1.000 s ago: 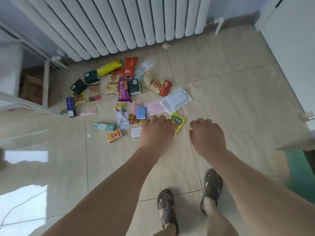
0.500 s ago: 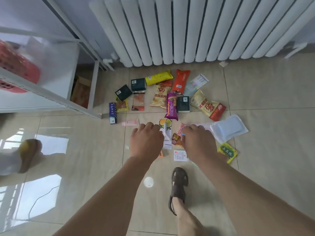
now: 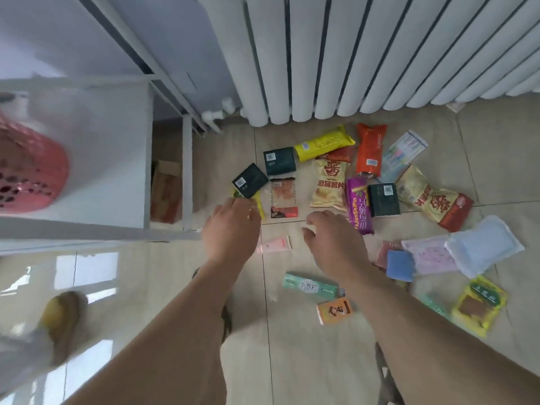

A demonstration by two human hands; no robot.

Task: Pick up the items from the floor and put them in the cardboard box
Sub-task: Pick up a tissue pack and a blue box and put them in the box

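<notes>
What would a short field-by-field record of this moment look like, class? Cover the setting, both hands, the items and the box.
setting: tiled floor below a white radiator
left hand: open, palm down, over the small yellow packet by a dark green box
right hand: open, fingers spread, holding nothing
items: snack packets and small boxes scattered flat on the floor, none lifted yet
nearest both hands: pink tube
cardboard box: under the white shelf, left of the pile

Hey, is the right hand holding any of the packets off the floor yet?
No, the right hand hovers open and empty over the tiles, between the pink tube and the purple snack packet.
</notes>
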